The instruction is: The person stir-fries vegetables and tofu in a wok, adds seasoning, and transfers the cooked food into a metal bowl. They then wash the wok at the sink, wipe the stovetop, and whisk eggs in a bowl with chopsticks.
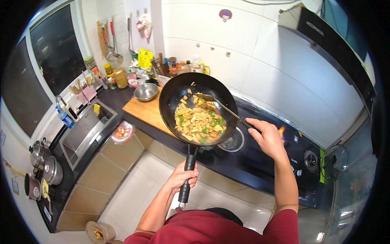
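My left hand [183, 177] is closed round the black wrapped handle of a wok [172, 95], which is lifted over the counter near the cutting board. Inside the wok lie pale yellow-brown strips of food [196, 118] mixed with green pepper pieces [215, 123]. My right hand [266, 137] grips the dark handle of a metal spatula [225, 107]. The spatula's blade rests among the food at the far side of the wok. A flame [282, 132] shows just beyond my right hand, at the stove.
A wooden cutting board [142, 110] with a metal bowl [146, 92] is left of the wok. Bottles and jars [174, 67] line the wall. Farther left is a sink [87, 132], with pots [53, 171] nearer. A range hood [325, 40] overhangs the right; a second burner [311, 160] sits below it.
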